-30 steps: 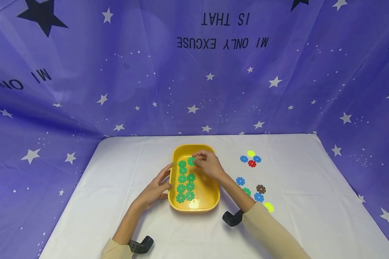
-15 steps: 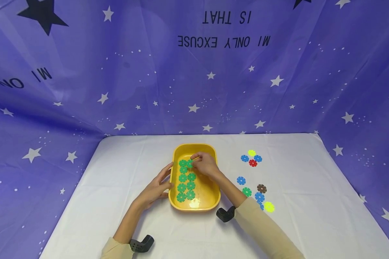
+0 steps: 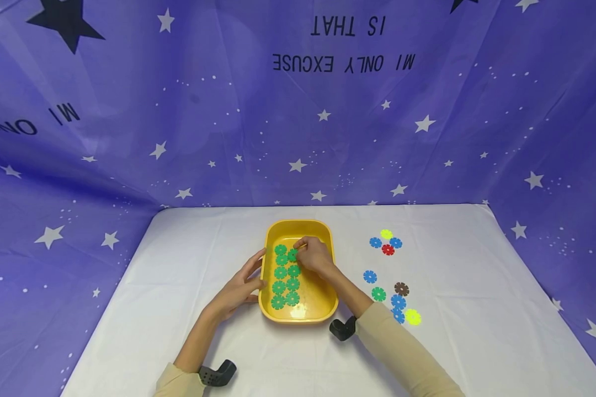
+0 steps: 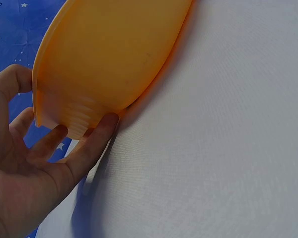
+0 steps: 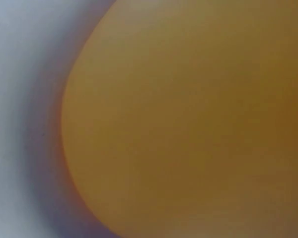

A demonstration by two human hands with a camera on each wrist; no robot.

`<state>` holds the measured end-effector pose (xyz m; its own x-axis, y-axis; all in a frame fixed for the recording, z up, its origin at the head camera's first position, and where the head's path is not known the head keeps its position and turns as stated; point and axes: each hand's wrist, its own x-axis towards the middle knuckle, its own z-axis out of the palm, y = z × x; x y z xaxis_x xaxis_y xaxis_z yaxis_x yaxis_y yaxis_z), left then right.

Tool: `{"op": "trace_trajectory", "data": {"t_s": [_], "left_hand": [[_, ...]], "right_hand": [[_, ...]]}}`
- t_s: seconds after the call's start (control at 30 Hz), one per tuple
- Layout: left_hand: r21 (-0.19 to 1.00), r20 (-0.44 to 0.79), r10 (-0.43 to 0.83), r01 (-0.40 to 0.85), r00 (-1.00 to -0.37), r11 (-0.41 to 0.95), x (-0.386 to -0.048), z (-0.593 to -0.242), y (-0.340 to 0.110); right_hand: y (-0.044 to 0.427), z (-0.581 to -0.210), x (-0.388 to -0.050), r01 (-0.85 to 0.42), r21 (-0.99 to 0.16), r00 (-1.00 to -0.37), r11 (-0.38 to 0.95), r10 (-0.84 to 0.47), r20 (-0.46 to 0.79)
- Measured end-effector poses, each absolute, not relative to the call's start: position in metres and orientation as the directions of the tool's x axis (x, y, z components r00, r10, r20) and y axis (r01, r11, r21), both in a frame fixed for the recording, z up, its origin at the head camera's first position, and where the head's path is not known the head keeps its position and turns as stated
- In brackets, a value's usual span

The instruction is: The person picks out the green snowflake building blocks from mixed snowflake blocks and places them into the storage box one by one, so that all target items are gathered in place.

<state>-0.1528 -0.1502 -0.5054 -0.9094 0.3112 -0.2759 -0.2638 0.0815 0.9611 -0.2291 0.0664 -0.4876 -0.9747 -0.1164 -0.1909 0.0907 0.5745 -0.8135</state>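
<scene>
A yellow plastic tray (image 3: 298, 319) stands on the white cloth, with green notched discs (image 3: 278, 286) in two columns along its left side. My left hand (image 3: 235, 291) touches the tray's left wall from outside, its fingers spread. In the left wrist view, the fingertips of the left hand (image 4: 44, 158) rest against the outer wall. Inside the tray, my right hand (image 3: 315, 256) pinches a green notched disc (image 3: 292, 255) near the top of the right column; its fingers partly cover the disc. Only the blurred tray wall (image 5: 188, 124) fills much of the right wrist view.
Right of the tray, a yellow disc (image 3: 386, 234), a red disc (image 3: 388, 250) and two blue ones lie grouped. Nearer lie more loose discs: a brown one (image 3: 402, 289), a green one (image 3: 378, 294), a yellow one (image 3: 413, 317) and several blue ones. A purple star-printed curtain (image 3: 298, 138) hangs behind.
My right hand has drawn the green disc slightly toward me, down the right column, bringing it closer to the discs below. The left hand stays at the tray's wall.
</scene>
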Motion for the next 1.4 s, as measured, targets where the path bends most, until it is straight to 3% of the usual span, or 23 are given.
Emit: {"op": "trace_trajectory", "data": {"t_s": [0.6, 1.4], "left_hand": [[0.962, -0.274, 0.314, -0.263, -0.909, 0.079, -0.152, -0.505, -0.150], [0.961, -0.278, 0.306, -0.266, -0.911, 0.080, -0.153, -0.506, -0.150]], "right_hand": [[0.067, -0.488, -0.226, 0.015, -0.753, -0.984, 0.657, -0.124, -0.128], [0.075, -0.471, -0.216, -0.069, -0.786, -0.975, 0.614, -0.210, -0.078]]}}
